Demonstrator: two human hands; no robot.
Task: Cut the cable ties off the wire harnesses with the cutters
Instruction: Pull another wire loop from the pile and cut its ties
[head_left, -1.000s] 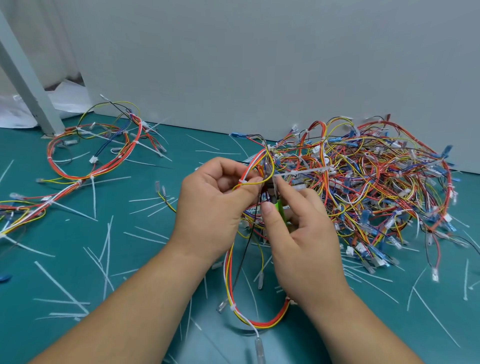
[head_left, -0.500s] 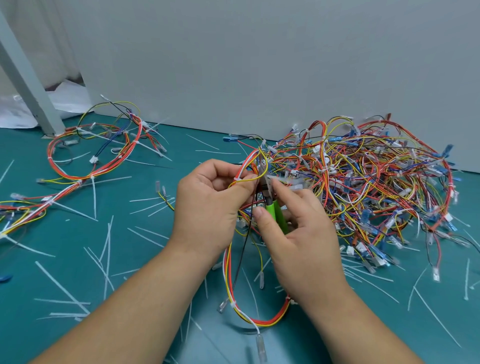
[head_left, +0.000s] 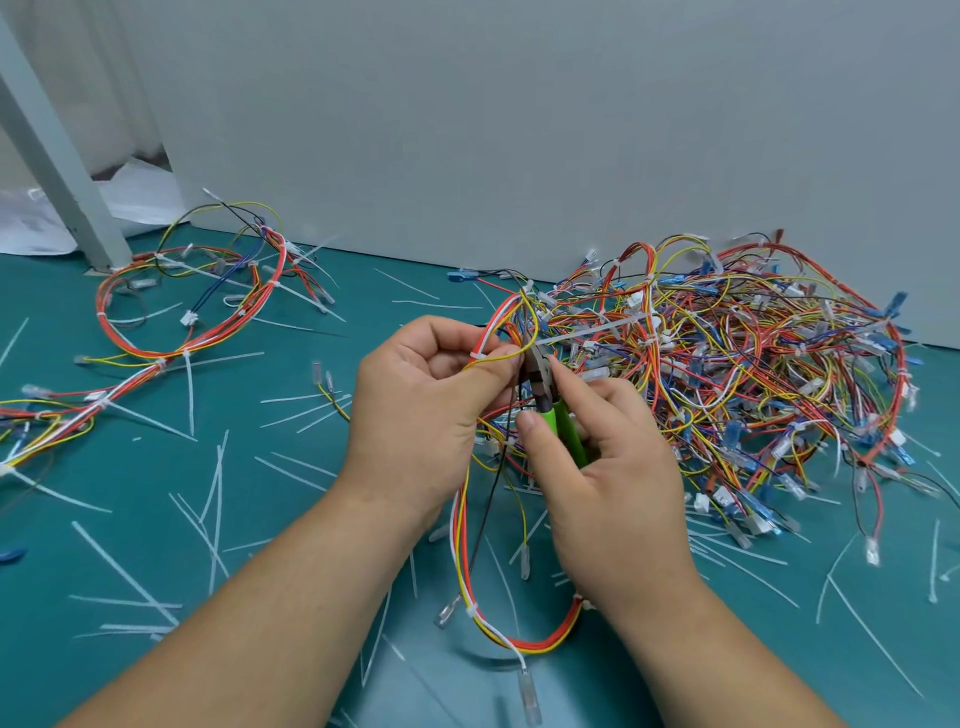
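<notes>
Two hands working mid-frame. The left hand (head_left: 431, 410) pinches the held harness (head_left: 519, 643) between thumb and curled fingers. The right hand (head_left: 618, 483) curls round the green-handled cutters (head_left: 561, 422), whose nose points to 12 o'clock at a white cable tie (head_left: 597, 329). The big tangled pile (head_left: 753, 374) sits at 3 o'clock, with a few harnesses (head_left: 156, 356) at 10. Cut tie tails (head_left: 124, 571) litter the teal mat (head_left: 130, 467).

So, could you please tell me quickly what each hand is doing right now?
Left hand: grips the wire harness.
Right hand: grips the green-handled cutters.

Teal mat (head_left: 156, 519) under harness pile (head_left: 753, 374), tied harnesses (head_left: 171, 332), cut ties (head_left: 213, 499).
</notes>
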